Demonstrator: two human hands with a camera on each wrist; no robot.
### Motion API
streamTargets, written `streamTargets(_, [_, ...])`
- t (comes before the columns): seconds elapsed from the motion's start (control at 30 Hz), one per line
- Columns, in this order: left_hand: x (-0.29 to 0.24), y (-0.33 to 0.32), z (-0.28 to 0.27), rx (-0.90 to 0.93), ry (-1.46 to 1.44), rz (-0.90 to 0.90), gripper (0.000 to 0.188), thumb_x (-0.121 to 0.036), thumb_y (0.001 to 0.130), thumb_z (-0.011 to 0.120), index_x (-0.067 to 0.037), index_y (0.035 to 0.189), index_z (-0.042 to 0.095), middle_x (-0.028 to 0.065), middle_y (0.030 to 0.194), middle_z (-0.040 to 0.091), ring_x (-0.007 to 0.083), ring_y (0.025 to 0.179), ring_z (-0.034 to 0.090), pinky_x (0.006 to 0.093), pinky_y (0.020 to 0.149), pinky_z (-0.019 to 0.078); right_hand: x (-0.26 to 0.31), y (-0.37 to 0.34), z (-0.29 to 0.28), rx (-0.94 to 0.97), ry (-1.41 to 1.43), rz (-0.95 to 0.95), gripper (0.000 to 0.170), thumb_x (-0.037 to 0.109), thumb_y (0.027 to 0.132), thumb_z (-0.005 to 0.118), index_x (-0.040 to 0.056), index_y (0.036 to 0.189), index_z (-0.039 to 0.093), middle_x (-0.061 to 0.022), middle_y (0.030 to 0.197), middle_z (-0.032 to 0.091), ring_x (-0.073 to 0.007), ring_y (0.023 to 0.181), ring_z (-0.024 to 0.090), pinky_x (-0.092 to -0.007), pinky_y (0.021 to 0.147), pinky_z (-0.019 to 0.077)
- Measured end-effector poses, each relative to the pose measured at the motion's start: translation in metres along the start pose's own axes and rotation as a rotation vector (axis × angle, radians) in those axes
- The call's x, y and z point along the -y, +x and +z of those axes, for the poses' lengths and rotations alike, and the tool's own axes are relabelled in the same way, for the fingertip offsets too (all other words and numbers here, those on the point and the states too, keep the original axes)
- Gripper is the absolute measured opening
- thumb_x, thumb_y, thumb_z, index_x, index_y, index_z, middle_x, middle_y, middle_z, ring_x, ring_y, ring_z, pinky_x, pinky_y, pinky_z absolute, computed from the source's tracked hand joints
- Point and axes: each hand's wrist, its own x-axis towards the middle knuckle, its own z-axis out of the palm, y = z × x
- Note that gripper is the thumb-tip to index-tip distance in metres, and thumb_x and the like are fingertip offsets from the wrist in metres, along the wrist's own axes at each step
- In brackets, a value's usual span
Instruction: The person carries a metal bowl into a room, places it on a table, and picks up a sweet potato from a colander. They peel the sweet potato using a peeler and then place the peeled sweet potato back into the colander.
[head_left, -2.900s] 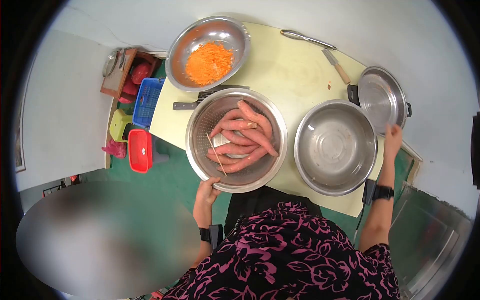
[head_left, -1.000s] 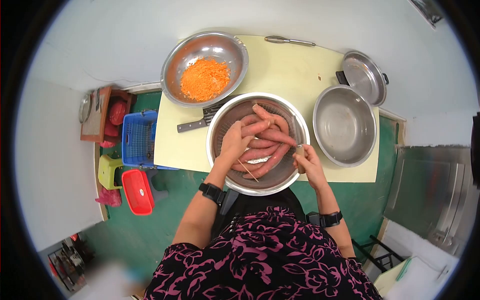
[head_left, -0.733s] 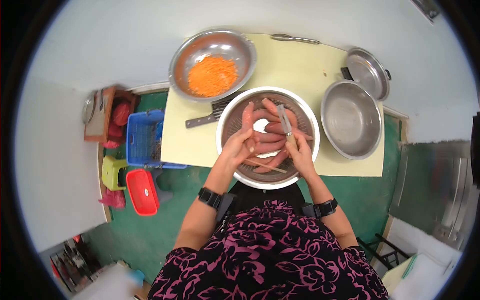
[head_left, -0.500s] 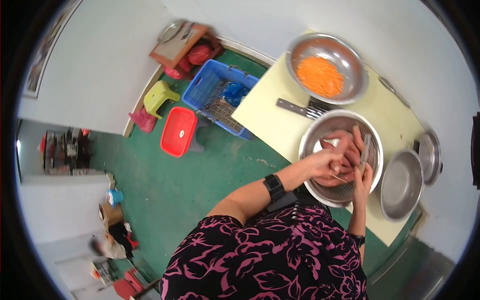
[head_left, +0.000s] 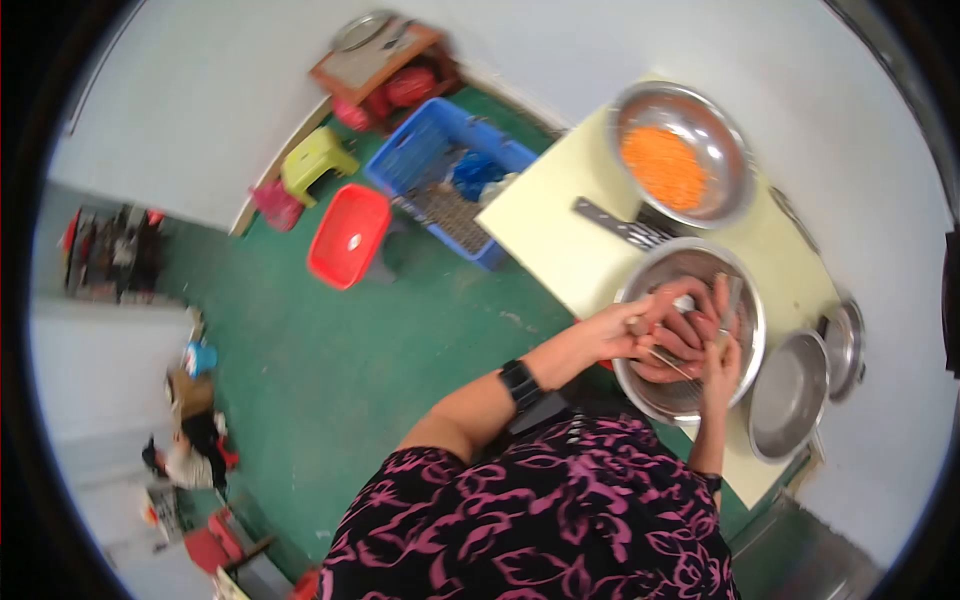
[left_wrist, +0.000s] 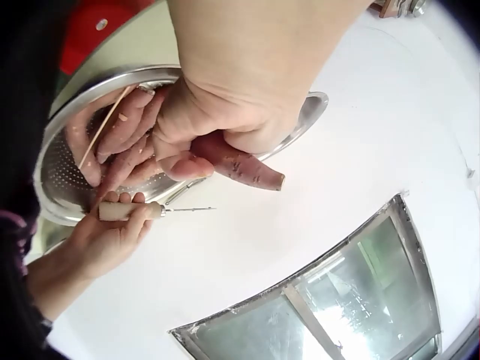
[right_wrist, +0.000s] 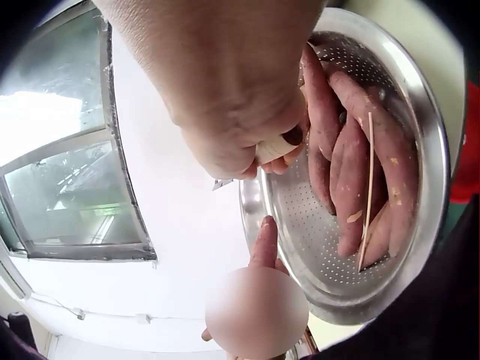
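My left hand grips a reddish sweet potato, whose tapered end sticks out past the fingers in the left wrist view. My right hand holds a peeler by its pale wooden handle; its narrow metal blade points away from the body. Both hands are over a perforated steel colander at the table's near edge. More sweet potatoes lie in it, with a thin wooden stick across them. A blurred patch covers most of the left hand in the right wrist view.
A steel bowl of shredded orange food stands behind the colander. A dark-handled slotted tool lies beside it. To the right are a steel basin and a pan. A blue crate and red tub stand left.
My right hand has picked up the peeler from the table's right side. My left hand has left the colander's rim and lifted a sweet potato. The head view has swung left.
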Motion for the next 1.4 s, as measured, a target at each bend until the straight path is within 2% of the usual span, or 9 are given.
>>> streamTargets(0.1, [-0.001, -0.005, 0.000, 0.007, 0.062, -0.133, 0.037, -0.039, 0.089, 0.049, -0.008, 0.108, 0.053, 0.0072, 0.091, 0.055, 0.0150, 0.071, 0.050, 0.0257, 0.060, 0.0410, -0.004, -0.008, 0.008, -0.052, 0.174, 0.049, 0.022, 0.012, 0.086, 0.055, 0.0026, 0.107, 0.053, 0.0027, 0.080, 0.049, -0.0025, 0.063, 0.042, -0.0163, 0.053, 0.0345])
streamTargets(0.2, [-0.001, -0.001, 0.002, -0.177, 0.147, -0.155, 0.038, -0.033, 0.091, 0.046, -0.003, 0.114, 0.050, 0.0092, 0.102, 0.057, 0.0176, 0.080, 0.055, 0.0296, 0.068, 0.0476, 0.003, -0.017, 0.007, 0.000, 0.314, 0.177, 0.019, 0.018, 0.090, 0.053, 0.0026, 0.101, 0.054, 0.0027, 0.072, 0.049, -0.0026, 0.057, 0.043, -0.0159, 0.048, 0.0325])
streamTargets(0.3, [-0.001, -0.001, 0.007, -0.281, 0.171, -0.186, 0.038, -0.031, 0.092, 0.045, 0.000, 0.114, 0.049, 0.0115, 0.109, 0.057, 0.0199, 0.085, 0.057, 0.0304, 0.069, 0.0488, -0.008, -0.026, 0.010, -0.038, 0.193, 0.109, 0.023, 0.019, 0.089, 0.053, -0.0004, 0.102, 0.056, -0.0023, 0.085, 0.057, -0.0094, 0.078, 0.051, -0.0236, 0.069, 0.0424])
streamTargets(0.37, [0.000, 0.001, 0.000, -0.148, 0.108, -0.226, 0.037, -0.029, 0.093, 0.043, -0.001, 0.117, 0.046, 0.0113, 0.107, 0.056, 0.0205, 0.085, 0.056, 0.0311, 0.071, 0.0479, 0.004, -0.036, 0.013, -0.024, 0.046, 0.034, 0.023, 0.019, 0.085, 0.057, 0.0026, 0.102, 0.057, -0.0066, 0.085, 0.060, -0.0121, 0.079, 0.055, -0.0266, 0.071, 0.0442])
streamTargets(0.53, [0.009, -0.003, 0.016, -0.148, 0.189, -0.214, 0.033, -0.028, 0.093, 0.042, -0.011, 0.121, 0.043, 0.0103, 0.108, 0.055, 0.0221, 0.085, 0.056, 0.0309, 0.072, 0.0470, 0.022, -0.047, 0.018, 0.018, -0.153, -0.127, 0.024, 0.017, 0.081, 0.059, 0.0039, 0.101, 0.059, -0.0116, 0.093, 0.061, -0.0291, 0.089, 0.057, -0.0367, 0.077, 0.0439])
streamTargets(0.63, [0.010, -0.001, 0.017, -0.228, 0.158, -0.222, 0.035, -0.029, 0.093, 0.042, -0.018, 0.127, 0.038, 0.0103, 0.108, 0.054, 0.0219, 0.086, 0.055, 0.0313, 0.073, 0.0455, 0.017, -0.045, 0.014, 0.017, -0.347, -0.288, 0.025, 0.020, 0.081, 0.059, 0.0040, 0.100, 0.060, -0.0102, 0.092, 0.061, -0.0273, 0.084, 0.058, -0.0374, 0.073, 0.0424])
streamTargets(0.77, [0.009, 0.000, 0.018, -0.181, 0.159, -0.230, 0.030, -0.028, 0.093, 0.043, -0.012, 0.118, 0.044, 0.0120, 0.106, 0.056, 0.0238, 0.086, 0.056, 0.0303, 0.070, 0.0470, 0.014, -0.041, 0.015, -0.031, -0.365, -0.390, 0.025, 0.022, 0.081, 0.058, 0.0059, 0.100, 0.059, -0.0070, 0.087, 0.060, -0.0247, 0.083, 0.056, -0.0363, 0.074, 0.0376])
streamTargets(1.1, [0.006, 0.001, 0.019, -0.181, 0.224, -0.229, 0.033, -0.028, 0.093, 0.043, -0.007, 0.119, 0.043, 0.0139, 0.101, 0.056, 0.0238, 0.086, 0.056, 0.0306, 0.071, 0.0475, 0.013, -0.032, 0.007, -0.031, -0.544, -0.355, 0.027, 0.026, 0.081, 0.058, 0.0131, 0.105, 0.060, -0.0032, 0.082, 0.055, -0.0204, 0.079, 0.052, -0.0349, 0.072, 0.0317])
streamTargets(1.4, [0.006, 0.002, 0.022, -0.196, 0.204, -0.248, 0.033, -0.028, 0.091, 0.048, -0.012, 0.118, 0.042, 0.0114, 0.098, 0.057, 0.0204, 0.083, 0.057, 0.0298, 0.071, 0.0472, 0.010, -0.021, 0.001, -0.049, -0.616, -0.349, 0.027, 0.028, 0.080, 0.058, 0.0167, 0.104, 0.061, -0.0026, 0.079, 0.052, -0.0194, 0.078, 0.050, -0.0357, 0.073, 0.0297])
